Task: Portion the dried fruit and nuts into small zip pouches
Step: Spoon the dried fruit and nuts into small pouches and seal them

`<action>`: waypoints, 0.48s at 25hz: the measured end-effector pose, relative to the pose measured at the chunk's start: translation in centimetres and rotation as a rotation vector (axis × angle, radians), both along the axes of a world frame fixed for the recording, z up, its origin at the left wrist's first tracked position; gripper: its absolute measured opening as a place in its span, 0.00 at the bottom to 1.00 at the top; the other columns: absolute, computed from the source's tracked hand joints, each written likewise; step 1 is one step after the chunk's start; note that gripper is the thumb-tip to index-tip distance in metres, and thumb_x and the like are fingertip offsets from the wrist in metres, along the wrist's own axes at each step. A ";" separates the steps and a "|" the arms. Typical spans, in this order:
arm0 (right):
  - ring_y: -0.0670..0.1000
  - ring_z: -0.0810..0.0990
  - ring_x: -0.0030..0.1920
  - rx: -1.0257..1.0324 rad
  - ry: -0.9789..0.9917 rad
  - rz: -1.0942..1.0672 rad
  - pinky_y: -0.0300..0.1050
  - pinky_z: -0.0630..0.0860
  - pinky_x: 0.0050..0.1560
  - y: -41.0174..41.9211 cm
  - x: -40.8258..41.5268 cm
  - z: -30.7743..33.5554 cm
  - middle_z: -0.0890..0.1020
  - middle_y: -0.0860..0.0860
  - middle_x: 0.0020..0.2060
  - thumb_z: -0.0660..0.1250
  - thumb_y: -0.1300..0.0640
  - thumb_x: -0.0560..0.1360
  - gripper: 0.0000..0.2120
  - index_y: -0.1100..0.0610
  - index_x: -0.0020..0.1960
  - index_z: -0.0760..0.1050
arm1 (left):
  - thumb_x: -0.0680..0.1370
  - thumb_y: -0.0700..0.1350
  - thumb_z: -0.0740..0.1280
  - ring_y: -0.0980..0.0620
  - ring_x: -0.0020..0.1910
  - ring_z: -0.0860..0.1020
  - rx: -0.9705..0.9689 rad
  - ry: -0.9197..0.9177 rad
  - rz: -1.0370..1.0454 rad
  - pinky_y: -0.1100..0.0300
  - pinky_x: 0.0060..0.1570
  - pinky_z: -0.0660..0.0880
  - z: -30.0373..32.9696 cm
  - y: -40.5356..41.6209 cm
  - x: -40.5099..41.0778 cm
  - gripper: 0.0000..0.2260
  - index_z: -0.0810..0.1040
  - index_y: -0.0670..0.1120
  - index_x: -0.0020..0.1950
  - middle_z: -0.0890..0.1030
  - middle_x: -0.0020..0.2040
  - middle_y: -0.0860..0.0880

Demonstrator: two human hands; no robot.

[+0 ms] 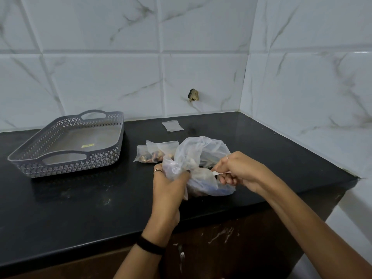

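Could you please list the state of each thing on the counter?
Large plastic bag: crumpled, mouth gathered, gripped by left hand.
Right hand: pinching a small white piece at the bag.
Filled pouches: lying beside the bag.
Empty pouch: flat.
Basket: upright, holding no pouches.

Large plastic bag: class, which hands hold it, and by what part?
Left hand grips the large plastic bag by its bunched left side. Right hand pinches a small white piece at the bag's opening; what it is cannot be told.
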State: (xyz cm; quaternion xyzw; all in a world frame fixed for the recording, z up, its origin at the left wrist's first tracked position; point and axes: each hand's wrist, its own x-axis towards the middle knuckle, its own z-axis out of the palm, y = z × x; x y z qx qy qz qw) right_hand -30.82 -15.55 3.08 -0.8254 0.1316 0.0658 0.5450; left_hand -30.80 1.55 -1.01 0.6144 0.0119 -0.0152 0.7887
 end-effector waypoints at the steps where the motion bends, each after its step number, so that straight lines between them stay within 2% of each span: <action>1: 0.46 0.67 0.21 0.052 0.018 -0.024 0.36 0.63 0.23 -0.2 0.0 -0.2 0.76 0.56 0.24 0.61 0.67 0.75 0.09 0.63 0.39 0.77 | 0.75 0.33 0.68 0.46 0.51 0.82 -0.140 0.095 -0.047 0.50 0.45 0.82 0.5 -0.2 0.3 0.18 0.72 0.50 0.59 0.81 0.55 0.44; 3: 0.46 0.68 0.20 0.124 0.047 -0.048 0.36 0.64 0.22 -0.4 -0.1 -0.3 0.76 0.56 0.23 0.60 0.67 0.76 0.09 0.63 0.39 0.76 | 0.75 0.31 0.66 0.43 0.51 0.83 -0.299 0.176 -0.087 0.49 0.46 0.81 1.0 -0.5 0.7 0.18 0.72 0.45 0.62 0.82 0.54 0.42; 5: 0.46 0.68 0.19 0.168 0.051 -0.063 0.35 0.64 0.21 -0.3 -0.1 -0.5 0.76 0.56 0.24 0.59 0.67 0.77 0.08 0.65 0.44 0.77 | 0.75 0.32 0.66 0.45 0.51 0.83 -0.279 0.110 -0.062 0.49 0.50 0.81 0.7 -0.4 0.8 0.17 0.74 0.47 0.61 0.83 0.53 0.43; 7: 0.46 0.69 0.21 0.128 0.018 -0.053 0.35 0.65 0.21 0.1 -0.1 -0.7 0.77 0.55 0.25 0.59 0.66 0.78 0.09 0.65 0.48 0.78 | 0.75 0.35 0.69 0.50 0.49 0.83 -0.014 -0.026 0.061 0.51 0.48 0.81 0.2 0.3 0.6 0.15 0.75 0.52 0.55 0.83 0.51 0.47; 9: 0.47 0.70 0.24 0.014 -0.061 0.003 0.36 0.66 0.24 0.9 -0.1 -0.9 0.78 0.55 0.27 0.59 0.64 0.79 0.08 0.60 0.47 0.77 | 0.74 0.38 0.71 0.56 0.44 0.82 0.271 -0.156 0.184 0.58 0.41 0.79 -0.2 1.7 0.7 0.14 0.76 0.56 0.52 0.83 0.48 0.51; 11: 0.46 0.71 0.24 -0.051 -0.150 0.050 0.35 0.67 0.25 1.6 -0.3 -1.0 0.78 0.54 0.28 0.60 0.62 0.79 0.07 0.58 0.47 0.76 | 0.74 0.39 0.70 0.58 0.44 0.80 0.352 -0.192 0.217 0.61 0.39 0.78 -0.3 2.9 0.8 0.14 0.77 0.53 0.57 0.82 0.47 0.53; 12: 0.45 0.71 0.24 -0.052 -0.183 0.061 0.35 0.67 0.26 1.8 -0.4 -1.0 0.79 0.54 0.28 0.60 0.61 0.80 0.07 0.58 0.47 0.76 | 0.75 0.39 0.70 0.56 0.46 0.81 0.339 -0.179 0.215 0.58 0.42 0.79 -0.4 3.4 1.0 0.15 0.77 0.53 0.58 0.82 0.48 0.53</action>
